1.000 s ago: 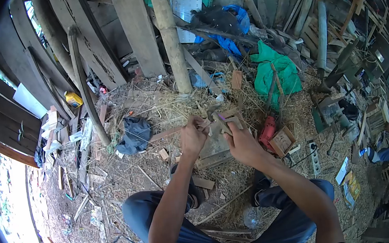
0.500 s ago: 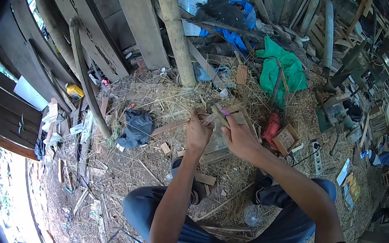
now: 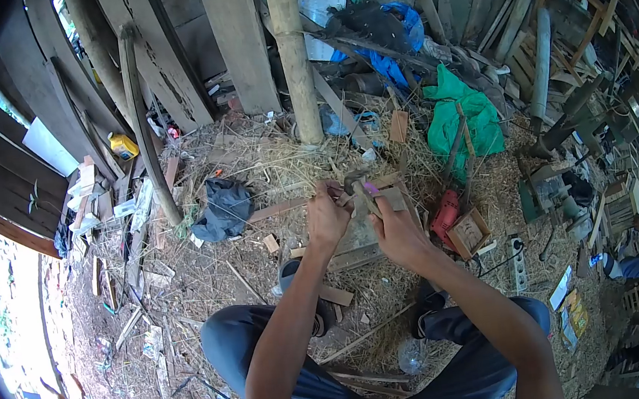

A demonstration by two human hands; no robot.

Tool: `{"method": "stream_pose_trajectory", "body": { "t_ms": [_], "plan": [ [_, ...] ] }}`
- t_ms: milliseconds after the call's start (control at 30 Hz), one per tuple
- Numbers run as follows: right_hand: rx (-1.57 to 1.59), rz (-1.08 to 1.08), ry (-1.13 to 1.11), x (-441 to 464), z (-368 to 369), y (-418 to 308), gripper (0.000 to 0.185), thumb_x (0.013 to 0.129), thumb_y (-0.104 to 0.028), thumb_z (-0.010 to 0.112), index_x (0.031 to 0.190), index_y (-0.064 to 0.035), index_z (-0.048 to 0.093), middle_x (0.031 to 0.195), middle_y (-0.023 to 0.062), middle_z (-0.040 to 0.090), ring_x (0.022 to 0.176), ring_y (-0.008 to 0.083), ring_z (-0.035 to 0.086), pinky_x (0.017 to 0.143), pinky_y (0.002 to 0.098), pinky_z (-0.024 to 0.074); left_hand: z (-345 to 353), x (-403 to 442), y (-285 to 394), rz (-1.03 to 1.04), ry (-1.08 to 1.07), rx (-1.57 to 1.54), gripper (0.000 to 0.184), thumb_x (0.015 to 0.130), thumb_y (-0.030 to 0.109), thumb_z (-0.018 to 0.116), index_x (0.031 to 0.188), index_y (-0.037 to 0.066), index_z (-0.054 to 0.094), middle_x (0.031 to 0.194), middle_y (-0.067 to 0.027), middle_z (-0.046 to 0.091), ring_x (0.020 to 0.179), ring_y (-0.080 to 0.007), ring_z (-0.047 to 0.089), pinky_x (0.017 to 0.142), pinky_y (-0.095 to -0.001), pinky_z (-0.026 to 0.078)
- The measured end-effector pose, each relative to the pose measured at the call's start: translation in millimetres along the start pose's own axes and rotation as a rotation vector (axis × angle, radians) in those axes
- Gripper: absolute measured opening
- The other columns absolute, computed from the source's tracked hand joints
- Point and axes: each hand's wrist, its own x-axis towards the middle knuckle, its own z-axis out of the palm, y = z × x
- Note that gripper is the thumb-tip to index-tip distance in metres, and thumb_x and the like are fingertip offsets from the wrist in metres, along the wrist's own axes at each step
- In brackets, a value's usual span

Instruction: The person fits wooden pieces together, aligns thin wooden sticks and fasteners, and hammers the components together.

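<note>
The right hand (image 3: pixel 401 233) is shifting slightly toward the red power tool (image 3: pixel 445 213), gripping a hammer (image 3: pixel 366 197); the left hand (image 3: pixel 328 218) is pinching a small piece (image 3: pixel 356 203).

Sack (image 3: pixel 484 124): plain bright green
Hammer (image 3: pixel 367 198): dark grey head, tan handle, purple patch beside it; left below the sack
Power tool (image 3: pixel 445 212): red; below the sack
Power strip (image 3: pixel 517 263): white, dark-dotted; farther below the sack
Crumpled sheet (image 3: pixel 224 210): dark slate; left of the sack
Jug (image 3: pixel 123 146): yellow; far left of the sack
</note>
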Motion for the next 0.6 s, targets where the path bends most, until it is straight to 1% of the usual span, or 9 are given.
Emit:
{"method": "stream_pose_trajectory", "body": {
  "t_ms": [33, 100, 267, 333, 400, 433, 500, 567, 600],
  "plan": [
    [-0.001, -0.002, 0.002, 0, -2, -2, 0.034, 0.097, -0.017, 0.045, 0.123, 0.0023, 0.034, 0.071, 0.0302, 0.059, 0.069, 0.0501, 0.058, 0.059, 0.0555, 0.0425, 2, 1, -2, 0.005, 0.011, -0.028, 0.041, 0.066, 0.004, 0.077, 0.099, 0.001, 0.052, 0.077, -0.0124, 0.067, 0.072, -0.0243, 0.067, 0.065, -0.0335, 0.052],
    [0.040, 0.103, -0.050, -2, -7, -9, 0.033, 0.097, -0.017, 0.044, 0.122, 0.0023, 0.034, 0.073, 0.0302, 0.060, 0.070, 0.0502, 0.058, 0.059, 0.0559, 0.0426, 3, 2, -5, 0.026, 0.015, -0.026, 0.041, 0.066, 0.004, 0.077, 0.099, 0.001, 0.052, 0.077, -0.0122, 0.067, 0.072, -0.0243, 0.067, 0.065, -0.0335, 0.052],
    [0.014, 0.086, -0.031, -2, -7, -8, 0.033, 0.097, -0.016, 0.044, 0.121, 0.0024, 0.034, 0.074, 0.0307, 0.060, 0.070, 0.0504, 0.058, 0.060, 0.0561, 0.0427, 4, 1, -6, 0.064, 0.031, -0.007, 0.041, 0.067, 0.005, 0.077, 0.099, 0.001, 0.052, 0.077, -0.0120, 0.067, 0.071, -0.0240, 0.067, 0.064, -0.0333, 0.052],
    [0.012, 0.072, -0.040, 0, -6, -6, 0.032, 0.096, -0.016, 0.045, 0.121, 0.0022, 0.034, 0.074, 0.0309, 0.060, 0.070, 0.0505, 0.058, 0.060, 0.0562, 0.0427, 4, 2, -6, 0.000, 0.001, -0.025, 0.040, 0.068, 0.006, 0.077, 0.099, 0.001, 0.052, 0.078, -0.0120, 0.067, 0.070, -0.0242, 0.067, 0.064, -0.0330, 0.053],
    [-0.008, -0.051, 0.094, -2, -4, -5, 0.031, 0.096, -0.015, 0.046, 0.119, 0.0023, 0.036, 0.074, 0.0311, 0.059, 0.070, 0.0506, 0.058, 0.060, 0.0561, 0.0429, 5, 3, -7, 0.032, 0.019, -0.011, 0.040, 0.068, 0.006, 0.077, 0.099, 0.001, 0.052, 0.078, -0.0123, 0.067, 0.071, -0.0247, 0.068, 0.065, -0.0331, 0.053],
    [-0.009, -0.049, 0.095, -2, -4, -4, 0.031, 0.096, -0.015, 0.046, 0.119, 0.0023, 0.036, 0.074, 0.0311, 0.059, 0.070, 0.0506, 0.058, 0.060, 0.0561, 0.0429, 7, 3, -8, 0.060, 0.037, 0.001, 0.040, 0.068, 0.007, 0.076, 0.099, 0.001, 0.052, 0.078, -0.0125, 0.067, 0.071, -0.0251, 0.068, 0.065, -0.0332, 0.053],
    [-0.015, -0.002, 0.006, -2, -5, -5, 0.028, 0.095, -0.013, 0.047, 0.115, 0.0028, 0.038, 0.072, 0.0306, 0.059, 0.070, 0.0500, 0.058, 0.059, 0.0557, 0.0432, 6, 3, -8, 0.044, 0.019, -0.015, 0.040, 0.069, 0.008, 0.076, 0.100, 0.001, 0.053, 0.078, -0.0127, 0.067, 0.073, -0.0256, 0.068, 0.066, -0.0332, 0.053],
    [-0.020, -0.017, 0.024, -1, -6, -6, 0.027, 0.095, -0.013, 0.047, 0.114, 0.0031, 0.038, 0.072, 0.0304, 0.059, 0.070, 0.0497, 0.058, 0.059, 0.0555, 0.0433, 4, 4, -7, 0.027, 0.006, -0.025, 0.040, 0.069, 0.009, 0.076, 0.100, 0.001, 0.053, 0.079, -0.0129, 0.067, 0.074, -0.0260, 0.069, 0.066, -0.0332, 0.053],
    [-0.022, -0.027, 0.045, -1, -6, -7, 0.025, 0.094, -0.012, 0.048, 0.112, 0.0033, 0.039, 0.071, 0.0302, 0.059, 0.070, 0.0494, 0.058, 0.059, 0.0553, 0.0434, 3, 3, -4, 0.045, 0.004, -0.018, 0.040, 0.068, 0.006, 0.075, 0.100, 0.000, 0.052, 0.081, -0.0151, 0.066, 0.075, -0.0296, 0.068, 0.068, -0.0354, 0.053]
  ]
}}
